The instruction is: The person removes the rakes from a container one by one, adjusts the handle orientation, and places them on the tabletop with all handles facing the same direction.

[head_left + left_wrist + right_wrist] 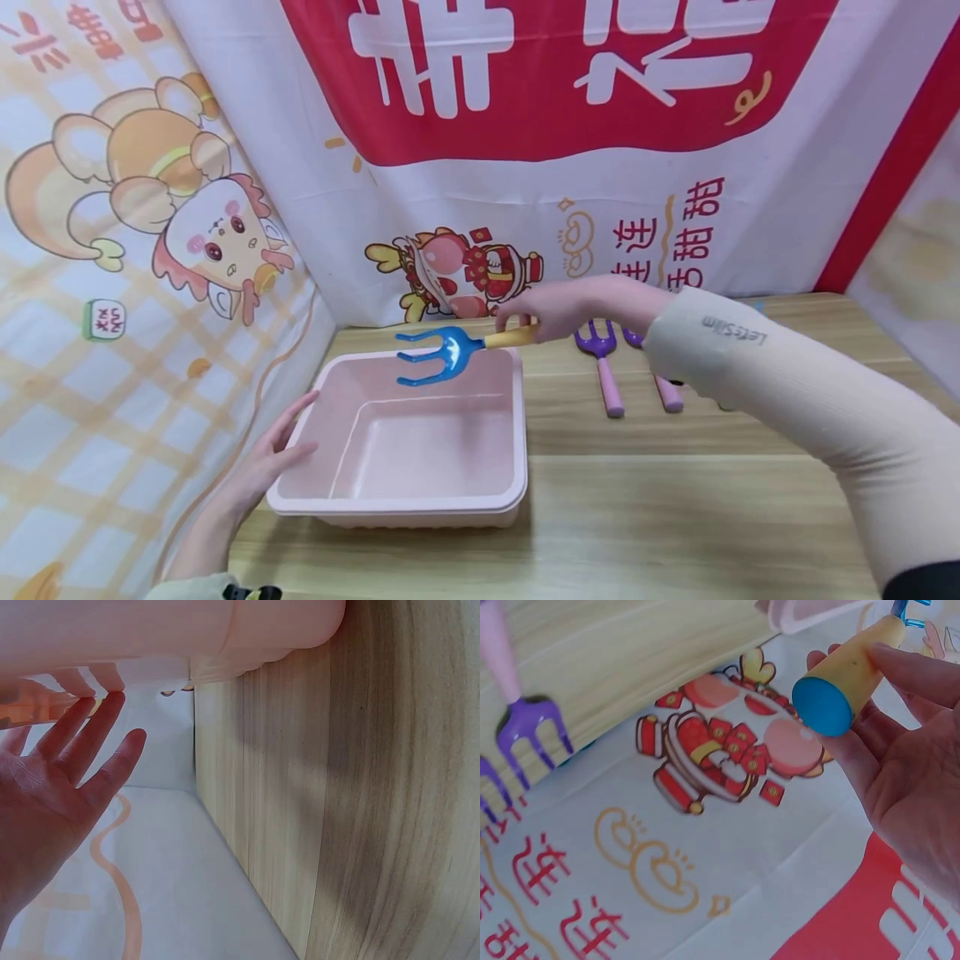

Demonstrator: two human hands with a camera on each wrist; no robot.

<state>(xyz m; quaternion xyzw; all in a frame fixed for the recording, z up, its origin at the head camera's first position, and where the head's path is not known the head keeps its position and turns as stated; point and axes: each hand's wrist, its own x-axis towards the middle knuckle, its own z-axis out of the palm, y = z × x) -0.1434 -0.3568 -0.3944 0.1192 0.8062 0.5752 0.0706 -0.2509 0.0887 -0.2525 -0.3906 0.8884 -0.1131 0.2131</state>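
Note:
A small garden hand fork [442, 356] with blue prongs and a yellow handle is held level over the back rim of a pink plastic basin [521, 450], prongs pointing left. My right hand [551, 310] grips its handle between thumb and fingers. The right wrist view shows the handle's round blue end [823, 706] facing the camera. At the basin's left side, my left hand [262, 458] holds the rim, with the thumb over it. Seen from the left wrist, the other fingers [94, 739] lie against the outer wall. No object shows inside the basin.
Two purple forks with pink handles lie right of the basin: one fork [610, 387] in full view, another fork [667, 392] partly behind my right sleeve. Printed cloth walls [322, 225] close off the back and sides of the wooden table [637, 517].

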